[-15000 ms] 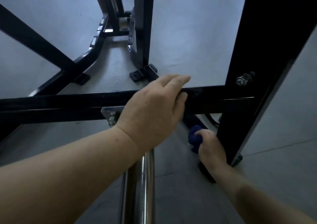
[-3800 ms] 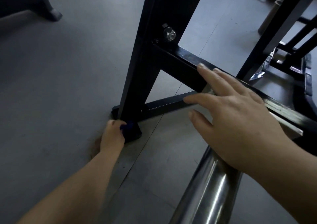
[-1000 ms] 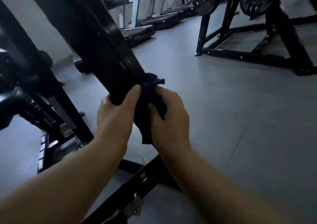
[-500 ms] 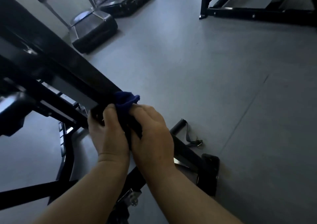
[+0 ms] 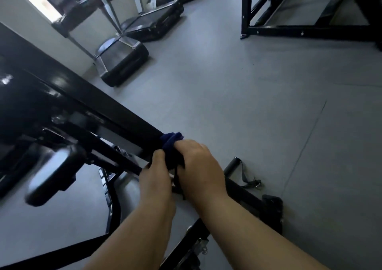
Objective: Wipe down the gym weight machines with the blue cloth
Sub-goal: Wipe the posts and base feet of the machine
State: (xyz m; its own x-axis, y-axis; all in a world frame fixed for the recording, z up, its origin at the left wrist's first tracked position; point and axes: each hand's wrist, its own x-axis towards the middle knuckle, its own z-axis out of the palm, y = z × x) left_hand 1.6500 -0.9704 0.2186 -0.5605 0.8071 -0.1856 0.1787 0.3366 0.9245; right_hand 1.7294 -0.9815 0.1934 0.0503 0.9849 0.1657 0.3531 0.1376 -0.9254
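Note:
A dark blue cloth (image 5: 171,143) is wrapped round a slanted black post (image 5: 107,106) of the weight machine, low on the post. My left hand (image 5: 155,182) grips the post and the cloth from the left side. My right hand (image 5: 198,166) grips the cloth from the right, fingers curled over it. Most of the cloth is hidden under both hands; only a bunched end shows above them.
A black cable handle with strap (image 5: 240,171) lies on the grey floor by the machine's foot (image 5: 272,209). Treadmills (image 5: 122,60) stand along the wall at the back left. Another black rack frame (image 5: 310,29) stands at the back right.
Both hands have slid with the cloth further down the slanted post, toward the machine's foot. The view has tilted up, so more of the room shows.

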